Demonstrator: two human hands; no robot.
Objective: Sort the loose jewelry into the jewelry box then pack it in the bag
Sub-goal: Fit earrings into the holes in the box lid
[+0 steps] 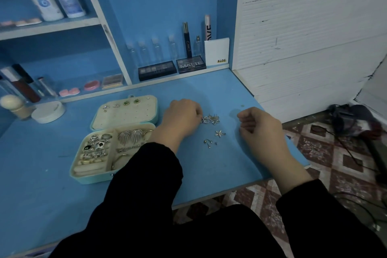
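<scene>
An open mint jewelry box (83, 176) lies on the blue desk (41, 184). Its tray holds rings, shell-shaped earrings and bangles, and several earrings are pinned in its lid (125, 114). My left hand (181, 117) reaches across the box's right corner, its fingertips pinching at a small pile of silver earrings (211, 120). A star-shaped earring (219, 133) and a few tiny studs (208, 143) lie loose just below the pile. My right hand (259, 126) hovers to the right of the jewelry with fingers loosely curled, holding nothing. No bag is in view.
Eyeshadow palettes (191, 65), small clear bottles (156, 48) and a white card box (216, 51) line the back ledge. A round white lid (48, 111) and a cream knob-shaped item (15, 106) stand at the left. Tiled floor with cables (343, 148) lies beyond the desk's right edge.
</scene>
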